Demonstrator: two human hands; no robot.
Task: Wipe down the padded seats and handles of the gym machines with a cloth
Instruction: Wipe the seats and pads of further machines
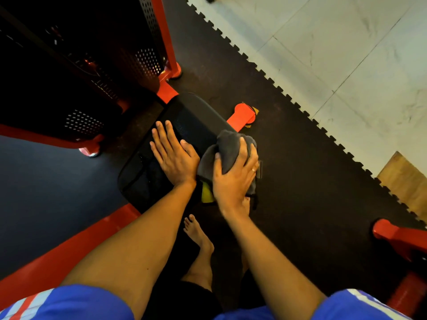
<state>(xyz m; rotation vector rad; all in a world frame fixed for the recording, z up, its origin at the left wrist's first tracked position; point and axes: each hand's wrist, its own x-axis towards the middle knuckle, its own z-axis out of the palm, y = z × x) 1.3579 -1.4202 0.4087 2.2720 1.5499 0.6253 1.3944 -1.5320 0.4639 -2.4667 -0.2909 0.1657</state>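
A person wipes a black padded seat [189, 118] on a red-framed gym machine [165, 88], the right hand [233, 179] bunching a grey cloth [228, 146] against the seat's right edge, apparently to scrub its side, while the left hand [174, 155], fingers [160, 135] straight and flat on the seat's top, seems to brace the pad and steady the lean

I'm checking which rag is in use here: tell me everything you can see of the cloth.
The cloth is dark grey and looks soft and thick, like towelling. It is bunched into a wad, with folds hanging on its near side. It sits at the right edge of the black padded seat. The right hand grips it from above, thumb and fingers curled over it. The left hand lies flat on the seat close beside it.
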